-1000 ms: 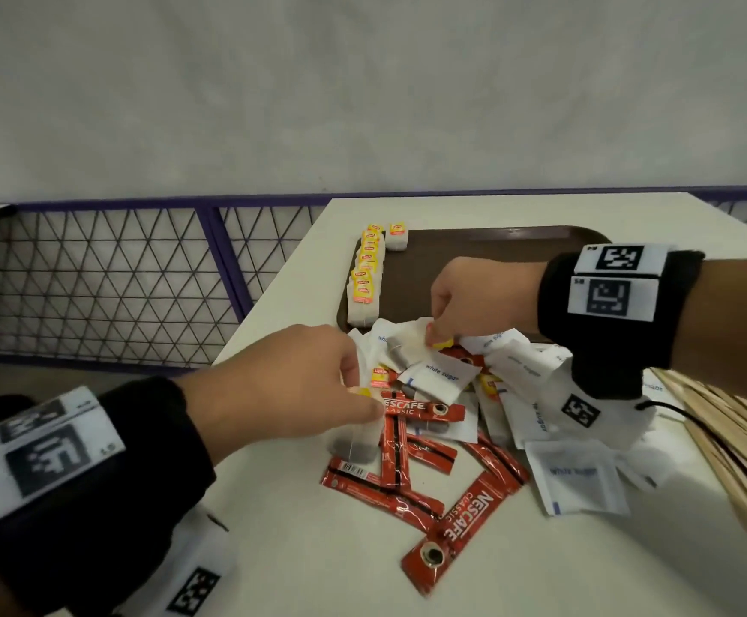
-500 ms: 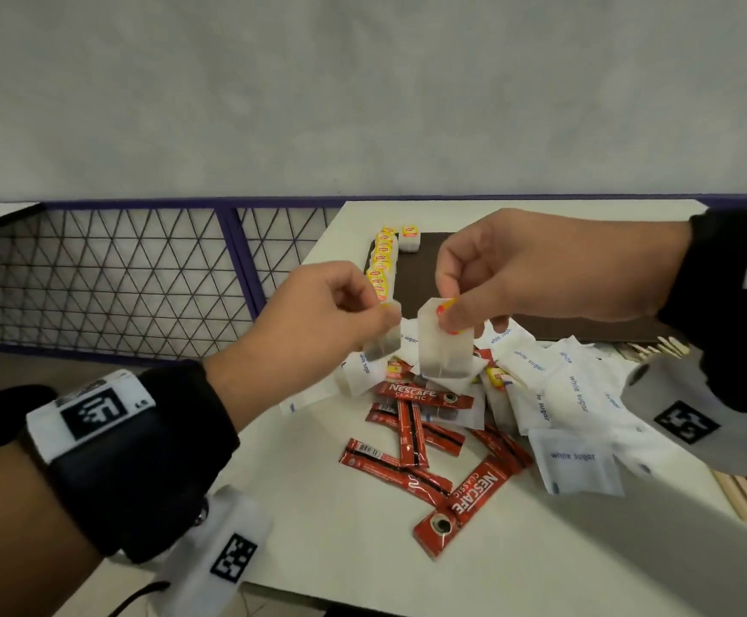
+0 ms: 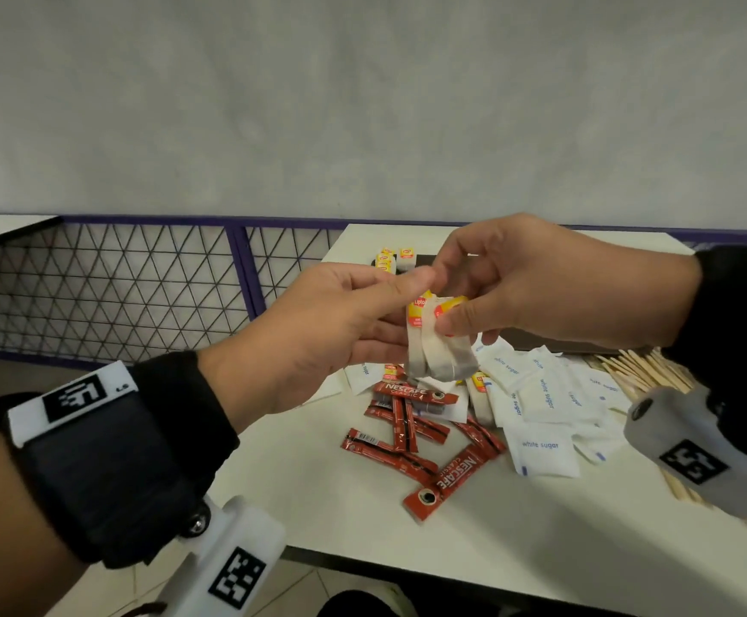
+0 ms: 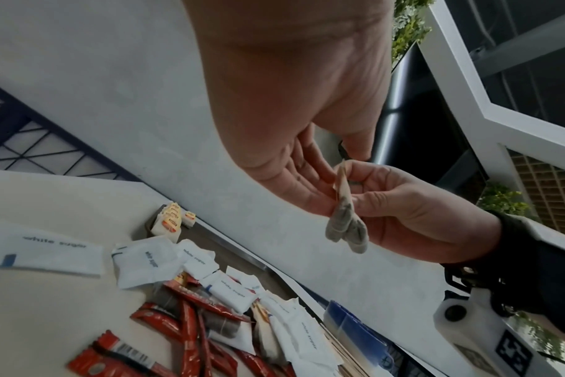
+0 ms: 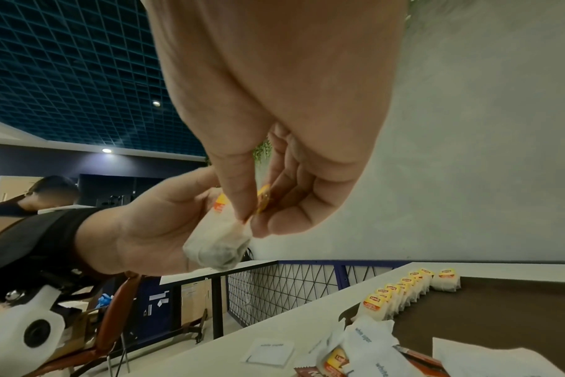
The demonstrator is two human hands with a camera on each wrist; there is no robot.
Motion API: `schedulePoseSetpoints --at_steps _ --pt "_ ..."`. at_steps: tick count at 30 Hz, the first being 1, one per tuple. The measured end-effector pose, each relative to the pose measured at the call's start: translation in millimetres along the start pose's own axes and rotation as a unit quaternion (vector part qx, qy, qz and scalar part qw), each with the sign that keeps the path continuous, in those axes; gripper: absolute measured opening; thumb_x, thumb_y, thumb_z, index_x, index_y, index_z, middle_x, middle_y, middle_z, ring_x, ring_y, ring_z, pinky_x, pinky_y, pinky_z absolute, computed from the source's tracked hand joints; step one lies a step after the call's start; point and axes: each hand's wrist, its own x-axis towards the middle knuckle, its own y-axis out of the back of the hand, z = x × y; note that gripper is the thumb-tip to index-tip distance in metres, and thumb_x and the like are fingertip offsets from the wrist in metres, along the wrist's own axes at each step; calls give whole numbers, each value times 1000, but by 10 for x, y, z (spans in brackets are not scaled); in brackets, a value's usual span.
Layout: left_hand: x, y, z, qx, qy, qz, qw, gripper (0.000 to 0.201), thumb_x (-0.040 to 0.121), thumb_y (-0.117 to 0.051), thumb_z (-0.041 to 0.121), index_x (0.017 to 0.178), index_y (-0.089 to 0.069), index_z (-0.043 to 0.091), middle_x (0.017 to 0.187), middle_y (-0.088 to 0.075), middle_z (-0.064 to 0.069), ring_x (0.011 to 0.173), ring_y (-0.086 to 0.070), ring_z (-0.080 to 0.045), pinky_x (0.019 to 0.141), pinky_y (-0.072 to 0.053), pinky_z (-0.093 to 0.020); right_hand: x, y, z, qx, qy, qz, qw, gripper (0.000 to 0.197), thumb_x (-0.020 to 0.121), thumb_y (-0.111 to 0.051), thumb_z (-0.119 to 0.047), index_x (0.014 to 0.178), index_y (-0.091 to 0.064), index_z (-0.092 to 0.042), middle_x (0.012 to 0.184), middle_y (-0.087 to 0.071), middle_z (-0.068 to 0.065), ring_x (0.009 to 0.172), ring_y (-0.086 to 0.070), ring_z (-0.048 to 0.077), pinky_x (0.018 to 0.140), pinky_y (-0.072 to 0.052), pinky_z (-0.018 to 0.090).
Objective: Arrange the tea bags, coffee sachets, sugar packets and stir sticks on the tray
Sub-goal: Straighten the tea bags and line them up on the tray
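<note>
- We saw a white table (image 3: 362, 518) carrying the loose pile, and at its far side a dark brown tray (image 5: 500, 313) with a row of tea bags (image 5: 400, 293) standing along its left edge.
- Our left hand (image 3: 318, 331) and right hand (image 3: 540, 287) met in the air above the pile, both on the two held tea bags (image 3: 438, 349). The bags hung side by side below the fingers, tags uppermost.
- Right hand: thumb and curled fingers pinched the bags near their yellow-and-red tags. Left hand: thumb on top, straighter fingers beneath, pinching the same pair from the other side.
- Half a second earlier each hand held its own bag, slightly apart; now the two bags were pressed together between both hands, and both were higher than a second ago, when the hands were down in the pile.
- Below lay red coffee sachets (image 3: 420, 438) crossed over one another, white sugar packets (image 3: 540, 403) to their right, and wooden stir sticks (image 3: 643, 371) at the far right.
- Writing read: "NESCAFE CLASSIC" on the sachets, "white sugar" on the packets, "Lipto…" on a tag, partly hidden.
</note>
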Motion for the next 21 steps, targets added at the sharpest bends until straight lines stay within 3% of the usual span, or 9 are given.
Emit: schedulePoseSetpoints --at_steps 2,6,11,14,18,21 --pt "-34 -34 63 -21 1 5 1000 29 92 -66 27 102 -72 1 97 -76 -21 86 -75 -32 79 -63 -39 -65 12 -15 17 -5 7 1000 30 77 -87 -22 99 -66 -19 81 -76 8 64 -67 19 65 -42 52" --pt "-77 -85 115 -1 -4 23 1000 16 93 -66 10 103 -74 0 94 -77 -19 83 -76 -29 72 -62 -33 -195 56 -40 33 -2 19 999 29 78 -86 -20 99 -65 -17 77 -75 7 62 -65 17 66 -39 48" --pt "-118 -181 130 32 -9 44 998 14 94 -67 12 103 -74 5 90 -78 -13 79 -77 -24 66 -60 -27 -324 77 -51 30 17 32 999 27 81 -84 -15 99 -65 -15 76 -75 5 57 -65 14 46 -43 25" --pt "-126 -241 143 42 -26 54 997 13 95 -66 12 103 -75 5 88 -78 -12 78 -77 -24 67 -61 -29 -371 88 -59 24 44 61 997 28 80 -84 -9 100 -65 -13 79 -74 8 53 -65 11 46 -46 15" --pt "-121 -293 166 58 -46 68 995 12 96 -66 11 103 -75 6 89 -79 -11 80 -77 -24 71 -63 -33 -422 105 -78 -19 77 90 993 30 81 -84 -12 102 -64 -19 82 -69 4 52 -62 10 42 -41 12" --pt "-117 -345 176 66 -57 75 993 11 95 -66 11 101 -75 7 87 -79 -10 79 -77 -24 72 -64 -35 -440 129 -75 -59 100 112 987 30 80 -86 -18 100 -65 -25 83 -67 1 56 -61 10 44 -48 20"
